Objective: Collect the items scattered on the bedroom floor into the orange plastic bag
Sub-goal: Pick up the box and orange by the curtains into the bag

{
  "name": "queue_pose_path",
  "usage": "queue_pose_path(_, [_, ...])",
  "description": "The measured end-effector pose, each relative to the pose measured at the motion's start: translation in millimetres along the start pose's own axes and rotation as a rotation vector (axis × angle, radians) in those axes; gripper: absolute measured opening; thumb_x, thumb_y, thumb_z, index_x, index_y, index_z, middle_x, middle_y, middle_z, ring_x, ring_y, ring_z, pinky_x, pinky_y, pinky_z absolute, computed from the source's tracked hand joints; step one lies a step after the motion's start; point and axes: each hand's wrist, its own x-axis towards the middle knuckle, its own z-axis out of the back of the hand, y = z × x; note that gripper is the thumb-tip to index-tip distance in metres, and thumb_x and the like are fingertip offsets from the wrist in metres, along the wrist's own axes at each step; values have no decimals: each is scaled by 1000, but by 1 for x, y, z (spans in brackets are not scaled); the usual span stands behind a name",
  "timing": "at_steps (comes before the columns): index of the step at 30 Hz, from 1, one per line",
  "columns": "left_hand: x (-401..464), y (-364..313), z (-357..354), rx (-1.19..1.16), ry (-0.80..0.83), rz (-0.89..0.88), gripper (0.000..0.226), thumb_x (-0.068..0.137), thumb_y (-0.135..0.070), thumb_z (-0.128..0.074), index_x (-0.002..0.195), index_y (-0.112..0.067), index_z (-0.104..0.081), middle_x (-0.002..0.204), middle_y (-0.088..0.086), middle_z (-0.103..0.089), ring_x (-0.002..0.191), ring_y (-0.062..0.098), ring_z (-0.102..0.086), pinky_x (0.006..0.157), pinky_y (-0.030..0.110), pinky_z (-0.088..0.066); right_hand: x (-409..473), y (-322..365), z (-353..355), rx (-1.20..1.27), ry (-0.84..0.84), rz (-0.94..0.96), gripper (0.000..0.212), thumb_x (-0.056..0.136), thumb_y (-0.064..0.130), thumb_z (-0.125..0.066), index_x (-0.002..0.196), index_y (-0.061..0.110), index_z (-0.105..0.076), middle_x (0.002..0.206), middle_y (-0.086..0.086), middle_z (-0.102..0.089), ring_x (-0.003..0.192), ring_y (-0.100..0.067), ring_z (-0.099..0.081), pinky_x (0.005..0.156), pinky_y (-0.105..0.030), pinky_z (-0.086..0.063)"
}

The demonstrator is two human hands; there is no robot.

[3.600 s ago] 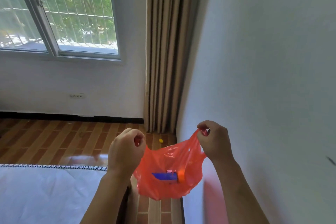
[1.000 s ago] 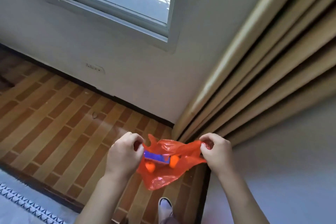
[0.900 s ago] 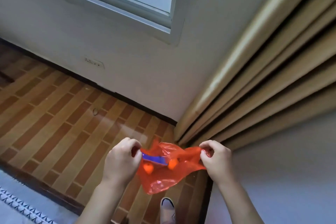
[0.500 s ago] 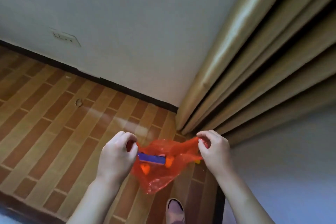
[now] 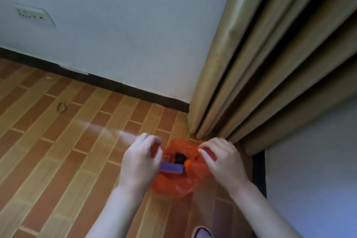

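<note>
Since the earlier frames the orange plastic bag [image 5: 174, 183] has been lowered from chest height towards the floor [image 5: 58, 141], and the view has been tilted down, so that the window is no longer seen and the corner by the curtain [image 5: 260, 63] fills the upper right.

The bag is held open between both hands, close above the brick-patterned floor and just in front of the curtain's lower hem; whether its underside touches the floor cannot be told. The left hand [image 5: 140, 162] is curled, and the left edge of the bag's mouth is pinched between its thumb and bent fingers. The right hand [image 5: 222, 160] is likewise curled, with the right edge of the mouth pinched at its fingertips [image 5: 201, 149]. The two hands are kept apart, so the mouth is spread wide.

Inside the bag, a blue-purple block [image 5: 172, 167] is seen lying flat against the left hand's side, a dark object [image 5: 179, 157] lies behind it, and an orange piece [image 5: 187, 164] sits just to its right.

A wall socket [image 5: 34, 15] is set in the pale wall [image 5: 125, 35] at upper left, above a black skirting board [image 5: 116, 85]. The toe of a shoe [image 5: 202, 233] is seen at the bottom edge.
</note>
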Motion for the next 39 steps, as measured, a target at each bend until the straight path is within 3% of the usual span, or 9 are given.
queue_pose_path(4, [-12,29,-41,91,26,-74,11,87,-19,-74,96,-24,-70,88,-12,-57,81,15,-58,67,35,-53,-12,-23,-42,-134,28,127,19,96,40,-67,96,22,-75,102,6,-66,100,-17,-61,84,-41,-50])
queue_pose_path(9, [-25,64,-78,245,87,-94,24,88,-28,-73,110,-20,-75,97,-7,-63,92,19,-55,78,39,-53,-21,-31,-88,-139,68,211,26,94,42,-67,105,20,-75,133,0,-63,133,-22,-53,109,-48,-41])
queue_pose_path(13, [-39,85,-91,422,318,-10,45,93,-46,-64,132,-24,-62,123,-4,-56,117,23,-52,95,39,-49,-19,-28,-117,-171,209,213,44,95,55,-55,126,26,-68,156,5,-47,155,-14,-24,126,-50,-19])
queue_pose_path(16, [-52,107,-90,517,412,46,51,92,-53,-62,133,-22,-58,130,-2,-50,122,24,-50,93,38,-53,-20,-34,-136,-247,392,220,58,94,65,-46,136,26,-59,165,6,-34,159,-12,-9,129,-49,-7])
queue_pose_path(21, [-53,134,-98,688,270,148,49,93,-64,-53,113,-22,-68,109,-1,-56,101,23,-59,78,39,-54,-28,-59,-183,-282,510,160,69,92,68,-43,145,24,-49,165,1,-33,155,-20,-23,129,-47,-6])
queue_pose_path(27, [-63,132,-115,786,269,164,48,93,-60,-55,94,-16,-74,99,5,-58,96,28,-58,68,39,-47,-73,-88,-221,-116,491,23,66,92,65,-42,142,22,-55,154,-1,-48,144,-22,-42,123,-40,-26])
queue_pose_path(30, [-62,117,-120,714,195,29,38,89,-51,-63,95,-14,-70,107,9,-57,102,33,-54,73,44,-50,-100,-92,-221,-138,416,45,57,93,62,-45,127,21,-67,141,0,-61,132,-21,-55,113,-43,-39])
queue_pose_path(35, [-49,87,-147,522,253,-286,62,88,-50,-66,144,-27,-49,154,7,-42,145,34,-35,114,59,-38,-117,-84,-198,-25,6,208,24,90,39,-66,85,17,-74,100,3,-74,92,-18,-69,84,-39,-50])
queue_pose_path(39, [-29,82,-184,520,447,-208,76,93,-63,-57,158,-44,-22,171,-1,-13,157,33,-12,119,62,-28,-82,-80,-159,44,-266,227,15,90,28,-67,94,15,-74,109,-2,-69,101,-24,-65,87,-45,-47])
